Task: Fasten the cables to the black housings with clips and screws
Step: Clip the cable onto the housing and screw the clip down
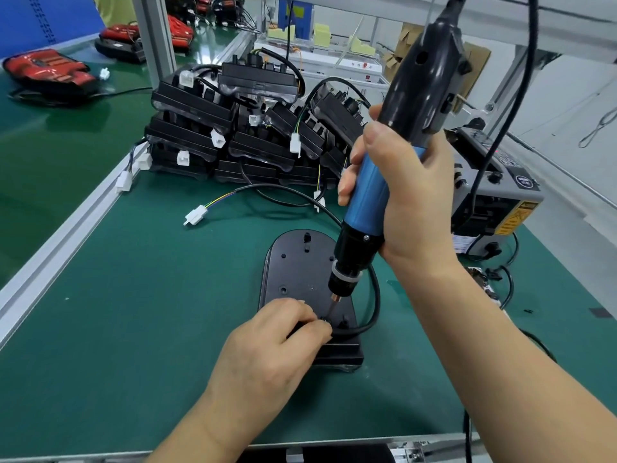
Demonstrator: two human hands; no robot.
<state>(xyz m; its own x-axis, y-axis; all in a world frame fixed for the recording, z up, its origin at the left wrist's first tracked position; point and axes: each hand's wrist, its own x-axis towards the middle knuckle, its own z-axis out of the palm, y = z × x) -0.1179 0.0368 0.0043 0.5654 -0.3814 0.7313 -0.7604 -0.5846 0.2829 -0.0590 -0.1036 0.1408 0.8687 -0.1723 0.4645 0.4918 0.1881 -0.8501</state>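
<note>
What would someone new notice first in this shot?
The big blue and black screwdriver fills the centre right, gripped by the right hand, its bit pointing down onto a black housing on the green mat. The left hand pinches a small part right at the bit's tip, beside the cable. Behind them sits a heap of more housings with white plugs.

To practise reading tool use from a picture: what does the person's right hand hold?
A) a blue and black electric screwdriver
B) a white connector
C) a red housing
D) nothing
A: the right hand grips the electric screwdriver round its blue barrel, with the bit pointing down at the black housing on the green mat.
</note>
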